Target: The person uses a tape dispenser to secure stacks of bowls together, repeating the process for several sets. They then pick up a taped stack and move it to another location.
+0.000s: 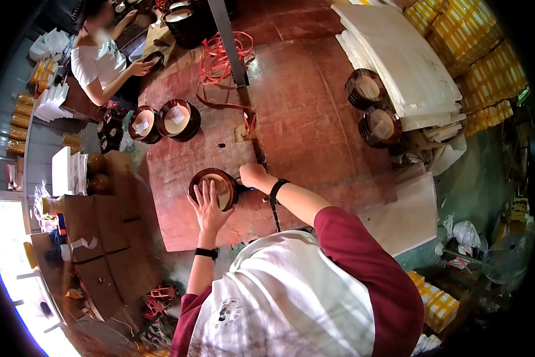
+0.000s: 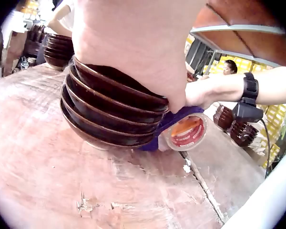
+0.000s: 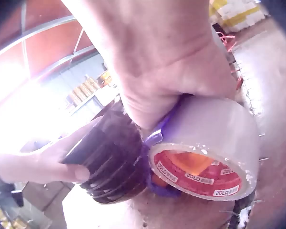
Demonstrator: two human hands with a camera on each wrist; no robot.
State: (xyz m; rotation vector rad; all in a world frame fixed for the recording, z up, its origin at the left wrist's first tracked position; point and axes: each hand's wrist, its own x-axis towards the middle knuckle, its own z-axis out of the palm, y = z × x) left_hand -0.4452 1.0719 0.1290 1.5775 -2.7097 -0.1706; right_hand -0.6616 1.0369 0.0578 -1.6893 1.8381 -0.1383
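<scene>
A stack of several dark brown bowls (image 1: pixel 224 189) (image 2: pixel 112 112) stands near the table's front edge. Spread over its top is my left hand (image 1: pixel 208 205), fingers straight across the upper bowl. In the right wrist view the left thumb lies along the stack's side (image 3: pixel 112 162). My right hand (image 1: pixel 254 176) (image 3: pixel 176 71) grips a purple tape dispenser (image 2: pixel 155 143) (image 3: pixel 157 136) holding a wide roll of clear tape (image 2: pixel 187 132) (image 3: pixel 209 148). The dispenser is against the right side of the stack; its contact point with the bowls is partly hidden by my hand.
Two more bowl stacks (image 1: pixel 178 120) stand at the back left, two (image 1: pixel 380 125) at the right beside white foam sheets (image 1: pixel 398 59). Red strapping (image 1: pixel 229 56) lies near a metal post (image 1: pixel 227 41). Across the table at the left, another person (image 1: pixel 101 59) handles a dark bowl.
</scene>
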